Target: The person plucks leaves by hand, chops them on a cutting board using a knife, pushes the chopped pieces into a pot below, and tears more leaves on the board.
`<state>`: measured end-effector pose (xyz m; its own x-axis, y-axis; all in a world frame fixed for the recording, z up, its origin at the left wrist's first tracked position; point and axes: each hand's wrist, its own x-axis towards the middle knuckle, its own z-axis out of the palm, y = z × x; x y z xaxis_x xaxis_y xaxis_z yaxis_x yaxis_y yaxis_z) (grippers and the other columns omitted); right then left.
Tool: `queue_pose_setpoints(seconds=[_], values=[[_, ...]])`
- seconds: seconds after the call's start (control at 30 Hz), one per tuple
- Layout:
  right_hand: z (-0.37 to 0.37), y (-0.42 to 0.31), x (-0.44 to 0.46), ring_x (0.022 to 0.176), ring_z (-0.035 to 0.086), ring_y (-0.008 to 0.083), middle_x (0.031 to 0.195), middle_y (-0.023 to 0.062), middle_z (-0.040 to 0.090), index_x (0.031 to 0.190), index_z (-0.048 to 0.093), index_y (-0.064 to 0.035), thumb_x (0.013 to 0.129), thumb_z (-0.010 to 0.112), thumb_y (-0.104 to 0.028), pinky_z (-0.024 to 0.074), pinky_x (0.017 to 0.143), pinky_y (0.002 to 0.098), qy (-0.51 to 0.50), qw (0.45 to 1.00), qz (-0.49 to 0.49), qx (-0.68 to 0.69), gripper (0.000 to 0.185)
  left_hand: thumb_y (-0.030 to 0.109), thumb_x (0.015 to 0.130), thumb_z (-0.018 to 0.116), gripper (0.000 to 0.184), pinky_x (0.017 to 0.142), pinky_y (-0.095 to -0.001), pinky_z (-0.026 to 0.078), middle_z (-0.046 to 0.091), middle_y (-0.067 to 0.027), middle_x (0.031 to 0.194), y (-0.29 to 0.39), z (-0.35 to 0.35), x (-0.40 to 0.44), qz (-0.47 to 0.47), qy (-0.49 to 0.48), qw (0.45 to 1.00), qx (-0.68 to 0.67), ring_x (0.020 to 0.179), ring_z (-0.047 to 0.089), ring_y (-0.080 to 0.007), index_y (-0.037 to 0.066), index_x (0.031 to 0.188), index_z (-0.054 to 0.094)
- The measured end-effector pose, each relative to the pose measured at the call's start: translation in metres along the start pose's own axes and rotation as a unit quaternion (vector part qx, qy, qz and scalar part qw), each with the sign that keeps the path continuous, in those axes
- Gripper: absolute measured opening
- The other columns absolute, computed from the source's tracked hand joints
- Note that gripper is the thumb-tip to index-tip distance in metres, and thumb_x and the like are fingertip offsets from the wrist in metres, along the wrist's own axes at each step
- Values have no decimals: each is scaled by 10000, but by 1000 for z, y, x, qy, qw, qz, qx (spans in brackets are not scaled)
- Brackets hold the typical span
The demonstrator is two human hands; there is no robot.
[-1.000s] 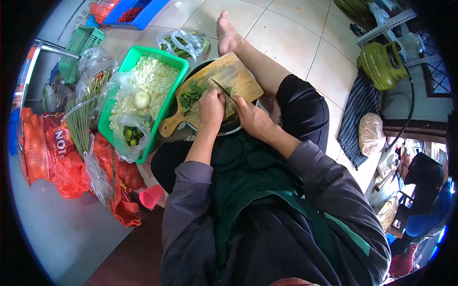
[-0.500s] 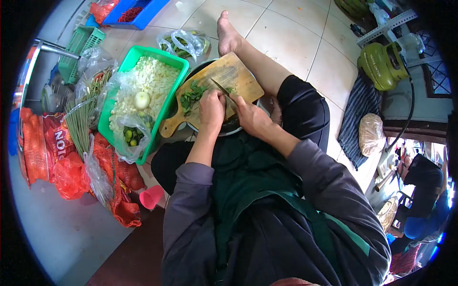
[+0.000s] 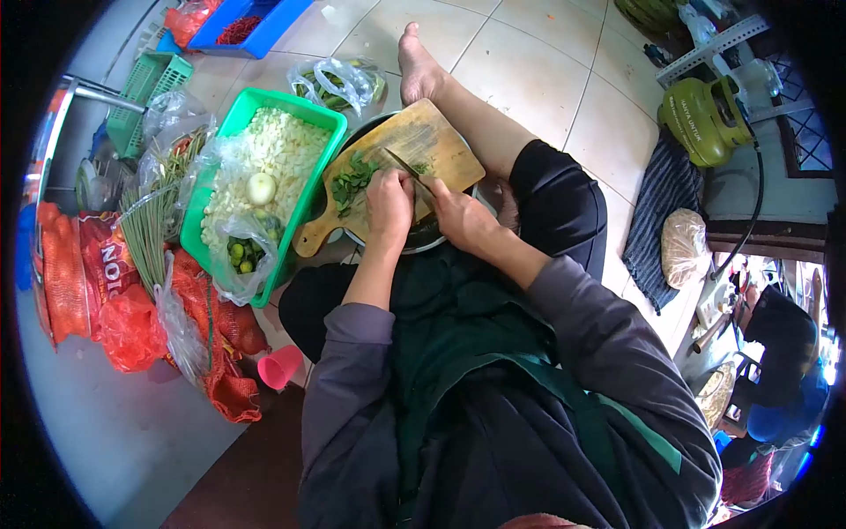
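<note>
A wooden cutting board lies across a round pot or basin between my legs. My right hand grips a knife, its dark blade pointing up and left over the board. Close beside the blade, my left hand has its fingers curled down on the board, around green leaves that are mostly hidden beneath them. More green leaves lie loose on the board to the left of this hand. A few chopped bits lie past the blade.
On the left, a green tray holds chopped pale pieces, a whole peeled onion and a bag of small green fruit. Mesh sacks and a pink cup stand nearby. A gas cylinder is at right.
The knife has shifted slightly, its tip a little to the left and its blade turned somewhat. Both hands stay in nearly the same place.
</note>
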<state>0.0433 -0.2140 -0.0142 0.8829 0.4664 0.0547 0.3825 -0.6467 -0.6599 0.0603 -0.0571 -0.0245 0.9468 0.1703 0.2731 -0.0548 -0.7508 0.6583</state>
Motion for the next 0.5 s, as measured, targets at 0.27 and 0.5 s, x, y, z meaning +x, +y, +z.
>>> queue_pose_setpoints(seconds=[0.27, 0.5], values=[[5, -3, -25, 742, 660, 371, 825, 238, 627, 1380, 345, -59, 898, 453, -56, 530, 661, 454, -21, 997, 43, -55, 495, 63, 777, 677, 51, 687, -467, 483, 603, -187, 813, -4, 2, -3, 9, -4, 1000, -2, 777, 600, -396, 41, 806, 642], [2, 1, -1, 741, 660, 373, 794, 234, 631, 1363, 363, -51, 896, 468, -51, 528, 628, 459, 11, 1000, 2, -4, 479, 53, 785, 662, 36, 686, -467, 483, 598, -191, 801, 2, -2, -2, 11, 10, 1000, 6, 772, 601, -396, 34, 809, 642]])
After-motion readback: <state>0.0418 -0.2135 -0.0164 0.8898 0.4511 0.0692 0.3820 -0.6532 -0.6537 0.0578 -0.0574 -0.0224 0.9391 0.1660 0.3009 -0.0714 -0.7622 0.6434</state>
